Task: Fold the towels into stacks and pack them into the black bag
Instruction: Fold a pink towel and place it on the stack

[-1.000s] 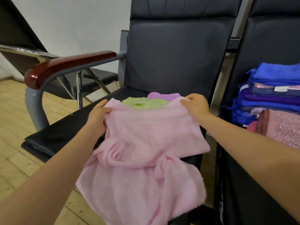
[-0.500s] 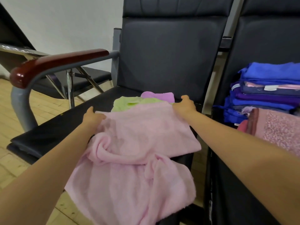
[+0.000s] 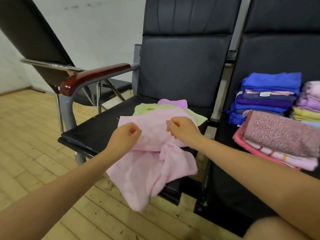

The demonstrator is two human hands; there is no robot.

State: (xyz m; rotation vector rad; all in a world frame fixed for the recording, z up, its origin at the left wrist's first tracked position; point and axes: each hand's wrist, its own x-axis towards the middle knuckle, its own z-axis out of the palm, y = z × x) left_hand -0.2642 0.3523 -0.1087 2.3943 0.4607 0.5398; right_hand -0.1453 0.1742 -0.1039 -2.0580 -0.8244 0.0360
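Note:
A pale pink towel lies on the black chair seat, its far half spread flat and its near half hanging crumpled over the front edge. It covers most of a green towel and a purple towel. My left hand and my right hand hover just above the pink towel's flat part, fingers loosely curled, with no cloth seen between them. No black bag shows in this view.
A red-brown wooden armrest runs along the seat's left side. The neighbouring seat on the right holds a stack of blue and purple folded towels, a pink speckled folded towel and pastel folded towels. Wooden floor lies to the left.
Both hands let go of the pink towel's far corners and drew back toward me over its middle. The towel's far edge now lies flat on the seat.

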